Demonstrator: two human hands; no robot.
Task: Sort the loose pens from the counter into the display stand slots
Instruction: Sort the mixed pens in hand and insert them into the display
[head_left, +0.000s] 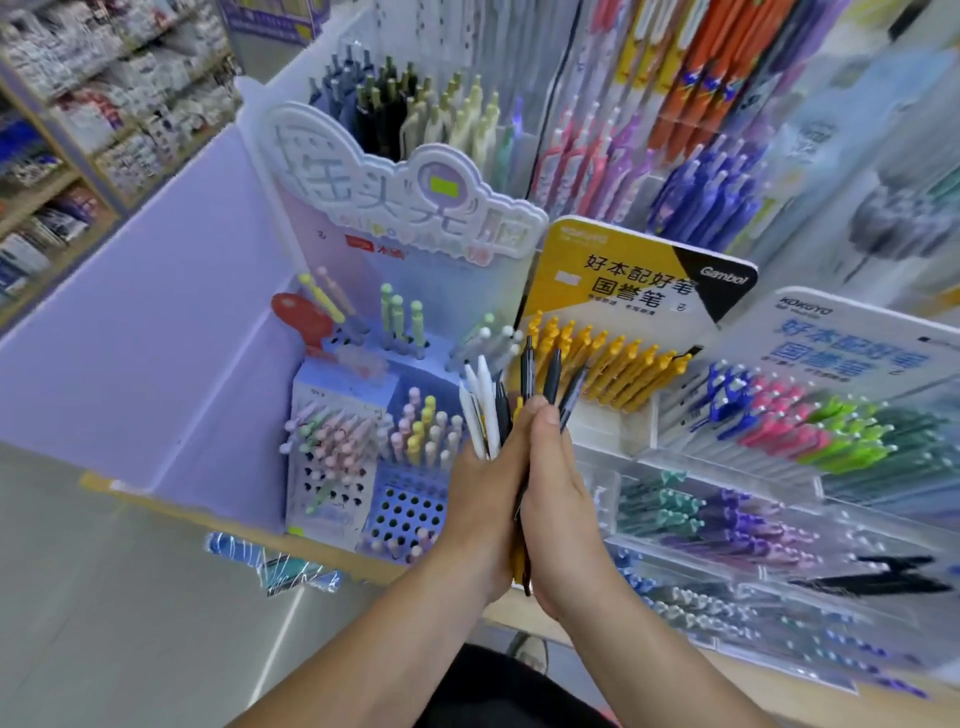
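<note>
I hold a bunch of pens (493, 410) upright between my palms. My left hand (480, 499) and right hand (558, 512) both curl round it, tips fanning out just beside the display stand (410, 514).

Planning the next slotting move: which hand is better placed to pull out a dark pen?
Probably the right hand: its thumb lies against the dark pens, while the left hand backs the white pens.

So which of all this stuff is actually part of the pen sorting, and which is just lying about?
In the job: pen bundle, left hand, right hand, purple slotted stand.
Lying about: red disc, wrapped blue packet, background shelves.
</note>
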